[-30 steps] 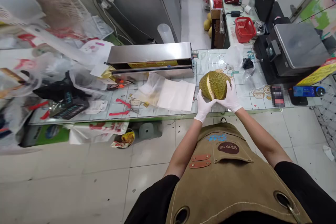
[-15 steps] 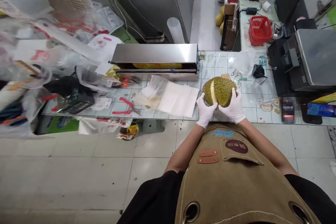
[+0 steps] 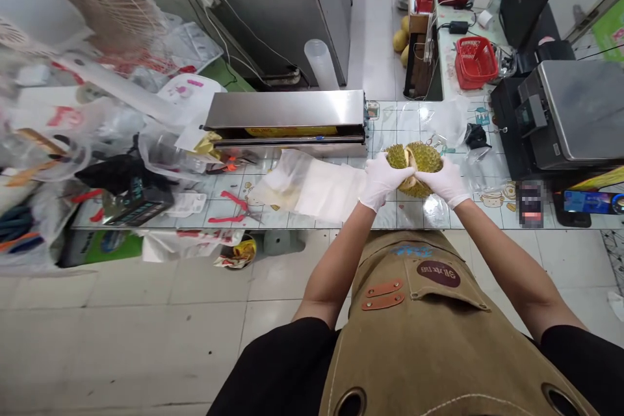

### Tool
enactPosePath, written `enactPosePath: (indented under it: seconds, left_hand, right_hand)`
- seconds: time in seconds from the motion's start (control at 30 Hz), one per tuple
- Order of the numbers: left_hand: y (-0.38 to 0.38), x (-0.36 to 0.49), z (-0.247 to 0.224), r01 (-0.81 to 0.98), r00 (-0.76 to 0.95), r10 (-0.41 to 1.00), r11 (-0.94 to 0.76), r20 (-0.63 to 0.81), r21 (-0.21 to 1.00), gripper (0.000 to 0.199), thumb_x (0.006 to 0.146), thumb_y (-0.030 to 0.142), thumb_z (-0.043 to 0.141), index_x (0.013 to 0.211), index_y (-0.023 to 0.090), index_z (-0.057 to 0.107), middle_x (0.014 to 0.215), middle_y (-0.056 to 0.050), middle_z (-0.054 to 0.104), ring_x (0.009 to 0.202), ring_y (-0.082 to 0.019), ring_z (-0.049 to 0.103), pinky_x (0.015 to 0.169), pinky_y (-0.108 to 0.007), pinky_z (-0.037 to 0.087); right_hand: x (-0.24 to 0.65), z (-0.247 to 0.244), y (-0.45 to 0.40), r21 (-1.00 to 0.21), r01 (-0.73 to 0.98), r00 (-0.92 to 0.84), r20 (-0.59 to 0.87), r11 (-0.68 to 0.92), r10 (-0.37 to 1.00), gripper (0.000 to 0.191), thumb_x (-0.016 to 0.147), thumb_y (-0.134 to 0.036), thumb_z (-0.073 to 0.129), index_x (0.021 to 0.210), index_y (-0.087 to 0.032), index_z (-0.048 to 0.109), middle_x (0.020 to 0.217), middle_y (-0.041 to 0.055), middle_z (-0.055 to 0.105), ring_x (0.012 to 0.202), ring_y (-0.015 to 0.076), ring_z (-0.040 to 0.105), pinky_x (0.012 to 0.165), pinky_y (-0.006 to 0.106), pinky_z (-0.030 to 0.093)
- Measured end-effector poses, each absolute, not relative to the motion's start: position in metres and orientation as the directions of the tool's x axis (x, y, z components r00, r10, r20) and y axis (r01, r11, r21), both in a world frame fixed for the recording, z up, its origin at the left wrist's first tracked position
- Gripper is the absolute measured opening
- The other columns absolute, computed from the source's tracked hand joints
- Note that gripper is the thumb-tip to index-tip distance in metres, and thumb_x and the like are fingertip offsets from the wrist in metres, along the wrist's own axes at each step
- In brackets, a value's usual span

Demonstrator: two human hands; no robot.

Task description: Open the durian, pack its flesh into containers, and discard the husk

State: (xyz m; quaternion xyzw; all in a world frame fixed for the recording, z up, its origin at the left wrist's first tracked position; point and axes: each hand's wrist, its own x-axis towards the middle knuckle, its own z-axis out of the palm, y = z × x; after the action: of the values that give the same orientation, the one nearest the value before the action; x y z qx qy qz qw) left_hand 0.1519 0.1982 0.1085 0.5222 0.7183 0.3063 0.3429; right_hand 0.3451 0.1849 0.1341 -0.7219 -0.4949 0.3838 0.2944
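A spiky green durian point(image 3: 415, 168) sits at the near edge of the tiled counter point(image 3: 429, 117), its husk split along a seam and pale inside showing. My left hand point(image 3: 385, 181) and my right hand point(image 3: 437, 182), both in white gloves, grip its two halves from either side. Their fingers meet over the split and hide the middle of the fruit. A sheet of white paper point(image 3: 312, 190) lies just left of my left hand, and a clear plastic bag point(image 3: 446, 123) lies behind the durian.
A steel bar sealer point(image 3: 287, 118) stands behind the paper. Red-handled scissors point(image 3: 234, 208) lie to its front left. A steel scale point(image 3: 570, 114) stands at the right, with a red basket point(image 3: 476, 62) behind it. Bags crowd the left side, under a fan point(image 3: 82, 6).
My hands have moved inward over the durian and now cover its split. The two halves gape wider, with the fingers across the seam. The view has shifted slightly.
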Motion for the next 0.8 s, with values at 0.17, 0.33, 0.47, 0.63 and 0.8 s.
enactPosePath:
  seconds: [0.17, 0.33, 0.47, 0.63, 0.8]
  left_hand:
    - [0.222, 0.147, 0.112, 0.425, -0.215, 0.935, 0.350, -0.282, 0.835, 0.084, 0.050, 0.044, 0.111, 0.119, 0.015, 0.072, 0.123, -0.022, 0.073, 0.139, -0.049, 0.061, 0.117, -0.057, 0.050]
    - [0.231, 0.142, 0.121, 0.480, -0.183, 0.937, 0.348, -0.296, 0.805, 0.072, 0.059, 0.042, 0.106, 0.116, 0.014, 0.072, 0.122, -0.021, 0.077, 0.130, -0.045, 0.068, 0.116, -0.055, 0.051]
    - [0.233, 0.142, 0.137, 0.522, -0.153, 0.932, 0.359, -0.329, 0.774, 0.064, 0.060, 0.046, 0.104, 0.109, 0.018, 0.073, 0.114, -0.015, 0.080, 0.120, -0.040, 0.073, 0.107, -0.048, 0.055]
    - [0.239, 0.141, 0.142, 0.556, -0.146, 0.926, 0.369, -0.349, 0.745, 0.062, 0.064, 0.052, 0.102, 0.109, 0.018, 0.075, 0.114, -0.014, 0.081, 0.114, -0.038, 0.075, 0.103, -0.046, 0.056]
    - [0.247, 0.134, 0.137, 0.507, -0.165, 0.924, 0.380, -0.345, 0.774, 0.062, 0.058, 0.049, 0.105, 0.104, 0.019, 0.076, 0.105, -0.011, 0.080, 0.112, -0.038, 0.074, 0.105, -0.046, 0.055]
  right_hand:
    - [0.353, 0.139, 0.211, -0.810, 0.481, 0.187, -0.278, -0.335, 0.942, 0.065, 0.060, -0.045, 0.099, 0.117, -0.019, 0.082, 0.120, 0.0130, 0.086, 0.114, 0.0365, 0.081, 0.110, 0.055, 0.064]
    - [0.362, 0.140, 0.222, -0.795, 0.514, 0.140, -0.293, -0.323, 0.946, 0.064, 0.062, -0.046, 0.099, 0.118, -0.019, 0.084, 0.119, 0.0114, 0.086, 0.112, 0.0359, 0.081, 0.108, 0.056, 0.063]
    - [0.370, 0.138, 0.220, -0.822, 0.465, 0.118, -0.309, -0.327, 0.944, 0.057, 0.065, -0.046, 0.097, 0.114, -0.019, 0.086, 0.116, 0.0108, 0.087, 0.107, 0.0329, 0.081, 0.104, 0.052, 0.065]
    - [0.378, 0.137, 0.219, -0.844, 0.406, 0.124, -0.329, -0.351, 0.936, 0.058, 0.065, -0.048, 0.096, 0.115, -0.019, 0.087, 0.113, 0.0087, 0.087, 0.104, 0.0310, 0.081, 0.101, 0.047, 0.065]
    - [0.384, 0.130, 0.220, -0.869, 0.341, 0.111, -0.341, -0.358, 0.933, 0.057, 0.067, -0.044, 0.096, 0.117, -0.019, 0.086, 0.116, 0.0086, 0.087, 0.105, 0.0300, 0.081, 0.099, 0.045, 0.066]
